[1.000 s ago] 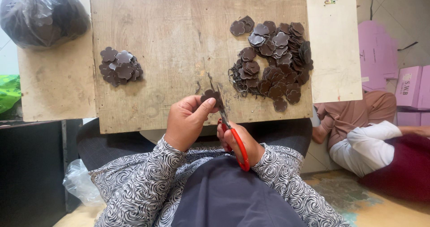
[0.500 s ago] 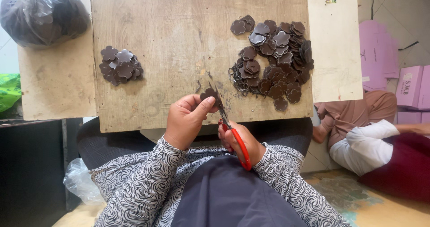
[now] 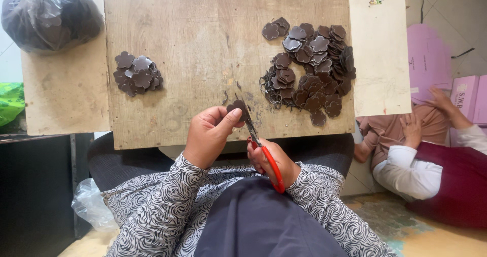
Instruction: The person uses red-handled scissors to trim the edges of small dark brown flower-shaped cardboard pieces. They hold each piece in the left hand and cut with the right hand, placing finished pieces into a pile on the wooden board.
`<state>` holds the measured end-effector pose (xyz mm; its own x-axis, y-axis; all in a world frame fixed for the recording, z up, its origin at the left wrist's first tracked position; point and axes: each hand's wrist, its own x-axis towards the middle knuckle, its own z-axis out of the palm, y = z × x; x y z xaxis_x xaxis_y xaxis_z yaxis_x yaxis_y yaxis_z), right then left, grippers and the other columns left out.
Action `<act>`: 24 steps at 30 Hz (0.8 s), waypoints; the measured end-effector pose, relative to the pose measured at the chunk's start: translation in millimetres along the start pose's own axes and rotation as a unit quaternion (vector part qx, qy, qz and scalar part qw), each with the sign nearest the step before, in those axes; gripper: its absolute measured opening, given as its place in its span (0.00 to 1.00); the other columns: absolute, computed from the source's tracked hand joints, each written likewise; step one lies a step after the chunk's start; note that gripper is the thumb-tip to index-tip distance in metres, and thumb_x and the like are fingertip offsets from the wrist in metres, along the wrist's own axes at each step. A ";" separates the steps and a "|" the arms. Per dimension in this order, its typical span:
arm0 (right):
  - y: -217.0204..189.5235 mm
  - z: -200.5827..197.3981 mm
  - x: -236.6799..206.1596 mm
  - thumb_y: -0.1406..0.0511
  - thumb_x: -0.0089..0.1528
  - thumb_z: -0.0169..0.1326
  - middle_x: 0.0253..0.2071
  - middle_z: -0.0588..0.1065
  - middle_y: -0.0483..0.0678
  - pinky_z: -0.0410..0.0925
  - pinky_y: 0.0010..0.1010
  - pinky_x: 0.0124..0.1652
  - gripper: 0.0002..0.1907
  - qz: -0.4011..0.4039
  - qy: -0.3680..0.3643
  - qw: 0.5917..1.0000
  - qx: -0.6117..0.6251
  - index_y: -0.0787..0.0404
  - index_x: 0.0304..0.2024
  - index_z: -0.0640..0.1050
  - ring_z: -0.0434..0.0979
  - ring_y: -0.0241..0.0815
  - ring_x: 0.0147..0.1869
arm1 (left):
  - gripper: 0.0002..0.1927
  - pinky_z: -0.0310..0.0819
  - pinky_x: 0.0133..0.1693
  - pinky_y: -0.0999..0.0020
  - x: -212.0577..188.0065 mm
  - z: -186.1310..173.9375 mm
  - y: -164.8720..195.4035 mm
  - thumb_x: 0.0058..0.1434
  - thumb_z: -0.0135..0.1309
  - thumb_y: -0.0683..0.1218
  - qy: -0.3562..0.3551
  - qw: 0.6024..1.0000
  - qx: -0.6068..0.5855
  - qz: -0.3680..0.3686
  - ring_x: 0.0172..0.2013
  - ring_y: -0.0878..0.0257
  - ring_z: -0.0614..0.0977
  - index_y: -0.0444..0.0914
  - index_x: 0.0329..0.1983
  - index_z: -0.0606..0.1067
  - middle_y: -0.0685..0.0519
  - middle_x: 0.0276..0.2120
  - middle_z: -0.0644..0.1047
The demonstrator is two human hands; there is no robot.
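My left hand [image 3: 209,133] pinches a small dark brown flower-shaped piece [image 3: 237,106] over the near edge of a wooden board [image 3: 203,44]. My right hand [image 3: 274,161] grips red-handled scissors [image 3: 264,153], whose blades reach up against the piece. A large heap of the same brown flower pieces [image 3: 312,69] lies on the board's right side. A smaller pile of flower pieces [image 3: 137,74] lies on the left. Thin dark trimmings [image 3: 269,92] sit beside the big heap.
A dark plastic bag [image 3: 48,13] full of pieces rests at the far left on a lower board [image 3: 61,100]. A pale panel [image 3: 380,54] lies to the right. Another person [image 3: 431,160] sits on the floor at right, beside pink sheets [image 3: 428,59] and a pink box [image 3: 464,97].
The hands, scissors and flower piece stay in nearly the same place; only small shifts of the fingers and blades. The person at right has moved an arm slightly.
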<state>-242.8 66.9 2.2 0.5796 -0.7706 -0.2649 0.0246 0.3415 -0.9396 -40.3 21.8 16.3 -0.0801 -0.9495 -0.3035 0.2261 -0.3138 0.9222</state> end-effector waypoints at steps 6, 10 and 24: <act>-2.7 -2.6 -1.2 0.37 0.67 0.41 0.27 0.63 0.42 0.61 0.23 0.30 0.34 0.001 -0.016 1.000 0.000 0.61 0.39 0.68 0.61 0.31 0.28 | 0.10 0.76 0.36 0.77 -3.6 -2.6 10.3 0.65 0.58 0.45 -0.044 0.996 0.071 0.008 0.32 0.73 0.81 0.33 0.33 0.79 0.54 0.30 0.84; -4.8 -3.2 1.0 0.34 0.65 0.44 0.32 0.64 0.42 0.64 0.24 0.33 0.35 -0.005 -0.031 0.999 -0.014 0.60 0.41 0.67 0.62 0.32 0.32 | 0.11 0.73 0.32 0.77 -4.4 -5.5 18.0 0.63 0.59 0.46 -0.052 0.988 0.145 0.016 0.29 0.75 0.79 0.33 0.31 0.80 0.55 0.27 0.83; -9.3 -2.0 -1.4 0.35 0.66 0.43 0.25 0.62 0.40 0.59 0.23 0.30 0.35 -0.018 -0.026 0.999 -0.023 0.60 0.39 0.66 0.60 0.30 0.28 | 0.11 0.76 0.34 0.76 -5.6 -6.3 18.2 0.64 0.59 0.45 -0.056 0.991 0.120 0.005 0.31 0.72 0.81 0.31 0.30 0.79 0.52 0.29 0.84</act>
<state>-245.5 63.7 10.9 0.6202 -0.7528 -0.2207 0.0094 0.2885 -0.9574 -29.5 21.4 33.3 -0.1895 -0.9416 -0.2785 -0.0093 -0.2819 0.9594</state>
